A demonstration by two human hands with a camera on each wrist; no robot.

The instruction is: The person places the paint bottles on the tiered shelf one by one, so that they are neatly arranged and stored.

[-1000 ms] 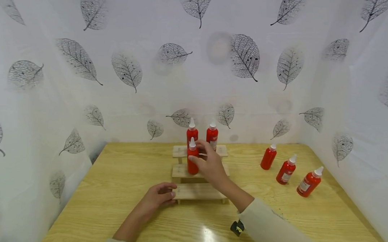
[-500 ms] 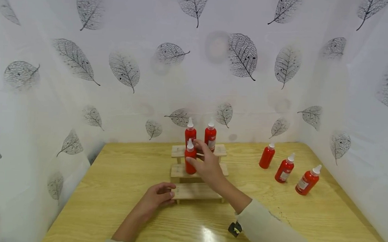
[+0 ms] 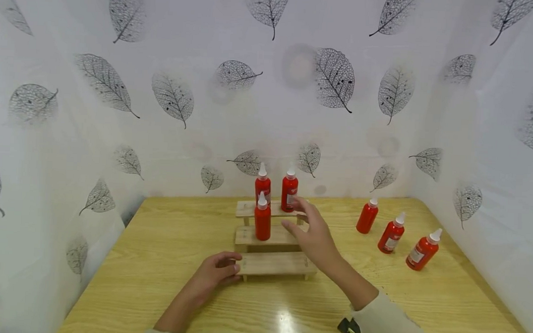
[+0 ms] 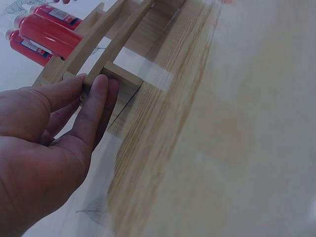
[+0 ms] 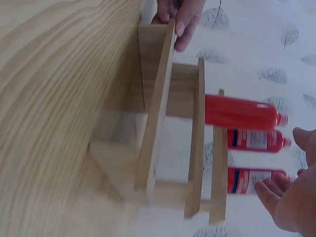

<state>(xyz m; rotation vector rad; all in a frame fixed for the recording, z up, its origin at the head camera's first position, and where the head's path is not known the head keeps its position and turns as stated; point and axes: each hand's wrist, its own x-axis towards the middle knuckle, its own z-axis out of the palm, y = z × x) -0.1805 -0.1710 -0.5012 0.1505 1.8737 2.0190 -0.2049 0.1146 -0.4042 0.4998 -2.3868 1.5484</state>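
A three-step wooden display stand (image 3: 276, 264) sits on the table. My left hand (image 3: 212, 276) pinches the left end of its lowest step; the left wrist view shows the thumb and fingers on the wood (image 4: 118, 47). On the middle step stands a red squeeze bottle (image 3: 262, 224) with a white pointed cap. Two more red bottles, a left one (image 3: 262, 184) and a right one (image 3: 288, 193), stand upright on the top step. My right hand (image 3: 316, 237) is off to the right of the middle bottle, fingers spread and holding nothing; the right wrist view shows it apart from the bottles.
Three red bottles stand on the table to the right: a rear one (image 3: 367, 218), a middle one (image 3: 391, 235) and a front one (image 3: 423, 252). A leaf-patterned curtain (image 3: 268, 122) encloses the back and sides. The wooden table (image 3: 179, 227) extends around the stand.
My right hand has let go of the bottle on the middle step and moved right, away from it. The bottle stays standing there. The left hand keeps its place on the stand.
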